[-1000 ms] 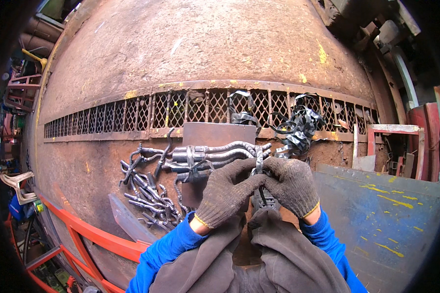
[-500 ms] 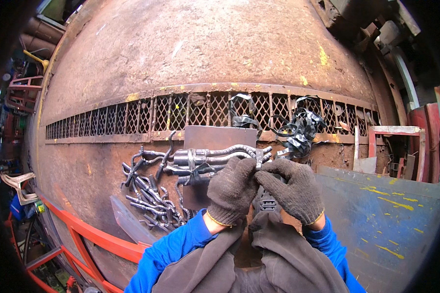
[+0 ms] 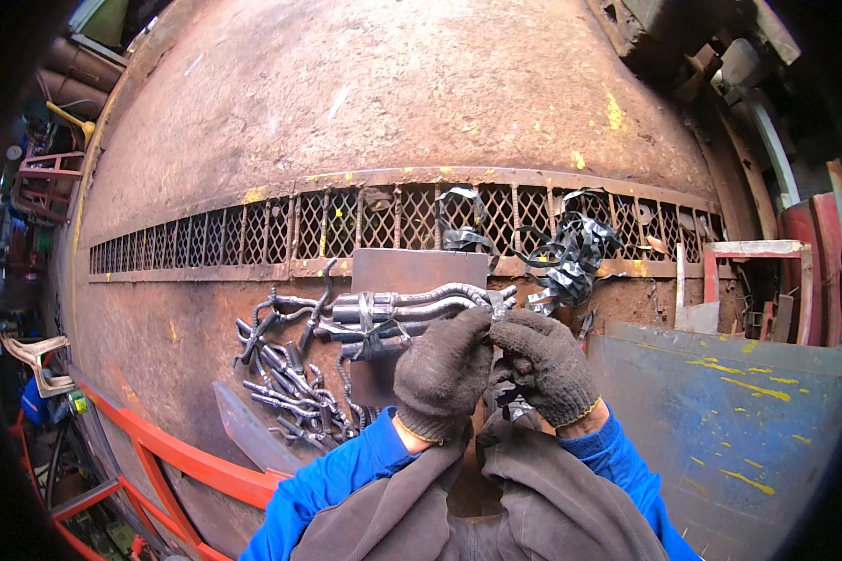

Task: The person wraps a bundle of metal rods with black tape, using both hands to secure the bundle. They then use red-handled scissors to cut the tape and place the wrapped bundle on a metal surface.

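Gloved left hand [image 3: 442, 374] and right hand [image 3: 544, 366] pressed together, grips clamped on a small metal part [image 3: 513, 404], beside bundled bent metal rods [image 3: 398, 307] on a rusty bench [image 3: 187, 327].

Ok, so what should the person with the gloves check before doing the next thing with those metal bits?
1. Both hands gloved: ok; the left hand and right hand wear dark knit gloves.
2. Grip on the small metal piece: cannot tell; the gloves hide most of it.
3. Bundle of bent rods lying steady on the flat plate: ok.
4. Loose twisted pieces away from the hands: ok, they lie to the left.
5. Curled metal strips on the mesh grating: not ok, a sharp-looking tangle close to the right hand.
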Demonstrator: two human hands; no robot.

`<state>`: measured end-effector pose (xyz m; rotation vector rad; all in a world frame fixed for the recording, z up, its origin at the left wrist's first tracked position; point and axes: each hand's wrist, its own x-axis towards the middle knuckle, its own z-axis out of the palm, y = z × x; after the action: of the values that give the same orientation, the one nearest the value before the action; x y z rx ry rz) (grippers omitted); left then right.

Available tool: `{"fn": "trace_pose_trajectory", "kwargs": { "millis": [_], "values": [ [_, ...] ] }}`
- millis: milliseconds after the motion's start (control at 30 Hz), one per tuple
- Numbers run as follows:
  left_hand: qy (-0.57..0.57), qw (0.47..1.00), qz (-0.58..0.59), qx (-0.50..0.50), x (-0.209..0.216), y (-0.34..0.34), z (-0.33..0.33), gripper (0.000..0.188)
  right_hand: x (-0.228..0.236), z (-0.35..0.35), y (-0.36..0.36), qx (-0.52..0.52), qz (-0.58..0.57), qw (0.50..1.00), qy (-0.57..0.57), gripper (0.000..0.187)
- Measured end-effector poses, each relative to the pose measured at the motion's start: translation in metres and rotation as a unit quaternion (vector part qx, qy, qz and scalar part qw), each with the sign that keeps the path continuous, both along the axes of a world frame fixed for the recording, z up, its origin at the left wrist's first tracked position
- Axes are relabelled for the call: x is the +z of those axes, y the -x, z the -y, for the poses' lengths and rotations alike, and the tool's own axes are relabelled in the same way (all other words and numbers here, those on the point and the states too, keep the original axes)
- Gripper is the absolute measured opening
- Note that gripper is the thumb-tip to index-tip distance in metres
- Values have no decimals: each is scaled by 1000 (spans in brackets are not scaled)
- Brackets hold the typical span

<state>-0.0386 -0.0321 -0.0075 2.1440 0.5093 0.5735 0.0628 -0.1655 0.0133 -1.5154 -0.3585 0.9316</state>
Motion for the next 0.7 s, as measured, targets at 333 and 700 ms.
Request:
{"fn": "trace_pose_trajectory", "kwargs": {
  "millis": [333, 700],
  "values": [
    [345, 938, -10, 31, 17, -7, -1, 39, 21, -17, -2, -112, -206, 972, 19, 24],
    [336, 939, -77, 10, 27, -25, -33, 48, 21, -10, 9, -87, 48, 989, 112, 25]
  ]
}}
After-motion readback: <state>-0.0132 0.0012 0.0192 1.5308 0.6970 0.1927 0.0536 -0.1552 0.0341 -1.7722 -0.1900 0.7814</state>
